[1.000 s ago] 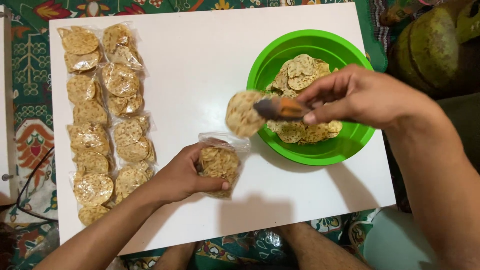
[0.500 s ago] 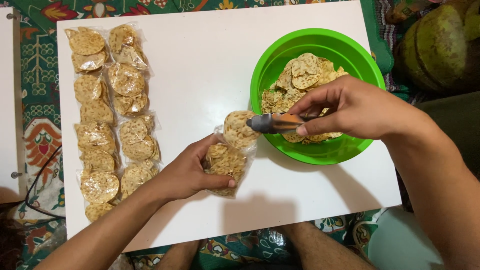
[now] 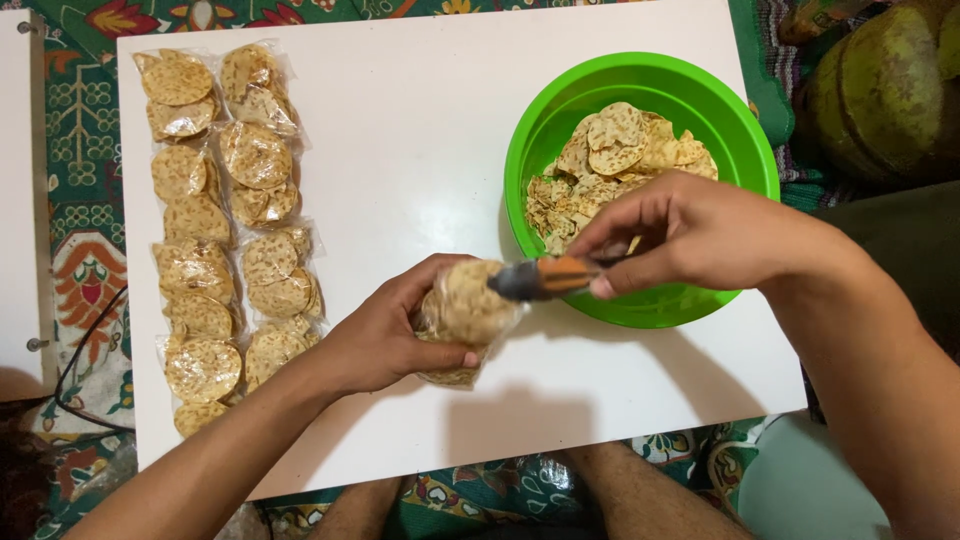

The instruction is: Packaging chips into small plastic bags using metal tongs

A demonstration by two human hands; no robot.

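Note:
My left hand (image 3: 385, 335) grips a clear plastic bag (image 3: 455, 330) of round speckled crackers on the white table (image 3: 420, 160). My right hand (image 3: 690, 235) holds orange-handled tongs (image 3: 545, 277), whose tips pinch a round cracker (image 3: 468, 300) at the bag's mouth. Just behind my right hand stands a green bowl (image 3: 745, 135) holding several loose crackers (image 3: 610, 160).
Two rows of filled, sealed cracker bags (image 3: 215, 225) lie along the table's left side. A patterned green cloth (image 3: 70, 150) lies under the table. A dark cable (image 3: 75, 370) runs at the left edge. A large green-brown rounded object (image 3: 885, 90) sits at the upper right.
My right hand has carried the tongs and cracker down and left from beside the bowl into the bag's mouth. My left hand has kept hold of the bag.

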